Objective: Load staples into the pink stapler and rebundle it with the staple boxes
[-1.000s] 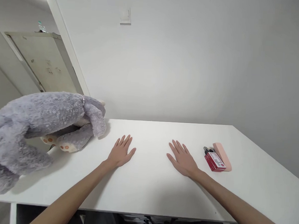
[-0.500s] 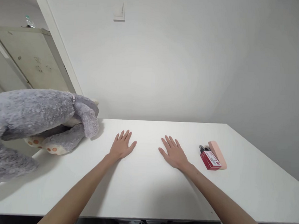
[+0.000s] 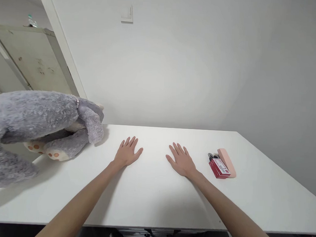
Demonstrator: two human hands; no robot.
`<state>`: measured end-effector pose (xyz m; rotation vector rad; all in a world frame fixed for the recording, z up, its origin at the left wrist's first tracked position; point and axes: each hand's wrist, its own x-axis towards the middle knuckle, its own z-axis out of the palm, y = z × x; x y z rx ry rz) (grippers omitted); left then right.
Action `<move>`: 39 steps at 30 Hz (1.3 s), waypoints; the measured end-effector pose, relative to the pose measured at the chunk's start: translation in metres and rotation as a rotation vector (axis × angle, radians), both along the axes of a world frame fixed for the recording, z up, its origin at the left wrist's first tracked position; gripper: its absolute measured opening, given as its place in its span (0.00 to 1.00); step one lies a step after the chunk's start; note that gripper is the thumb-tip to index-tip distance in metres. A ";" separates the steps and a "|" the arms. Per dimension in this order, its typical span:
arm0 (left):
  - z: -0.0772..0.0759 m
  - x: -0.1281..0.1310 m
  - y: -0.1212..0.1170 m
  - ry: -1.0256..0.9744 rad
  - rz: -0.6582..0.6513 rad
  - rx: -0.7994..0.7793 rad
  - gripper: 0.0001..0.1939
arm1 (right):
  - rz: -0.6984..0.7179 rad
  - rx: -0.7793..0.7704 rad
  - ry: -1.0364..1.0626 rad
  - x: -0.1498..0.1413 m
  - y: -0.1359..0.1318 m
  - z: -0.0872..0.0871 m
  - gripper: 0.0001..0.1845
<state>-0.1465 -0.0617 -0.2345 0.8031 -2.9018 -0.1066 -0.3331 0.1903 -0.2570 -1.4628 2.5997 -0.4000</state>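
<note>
My left hand lies palm down on the white table, fingers spread, holding nothing. Across from it my right hand rests flat on the same tabletop, also with fingers apart. Right of that hand, a red and white box leans beside a pink case. Small dark items, too small to name, show at the box's far end. A large grey plush toy with cream foot pads lies over the table's left end, apart from my left hand.
A plain white wall rises behind the table and carries a switch plate. Behind the toy stands a pale metal cabinet with a clear bottle on top. The table's front edge runs just above dark shapes below.
The view has swung slightly right, shifting the toy, wall and box leftward in the picture. My right hand has come a little closer to my left; both stay flat.
</note>
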 end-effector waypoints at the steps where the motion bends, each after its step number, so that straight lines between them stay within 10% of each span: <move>1: 0.000 0.000 0.000 0.003 0.000 -0.001 0.42 | 0.000 -0.001 -0.001 0.000 0.000 0.000 0.44; 39: 0.001 -0.001 0.003 -0.018 0.025 -0.015 0.42 | -0.004 -0.009 0.015 -0.001 0.001 -0.002 0.44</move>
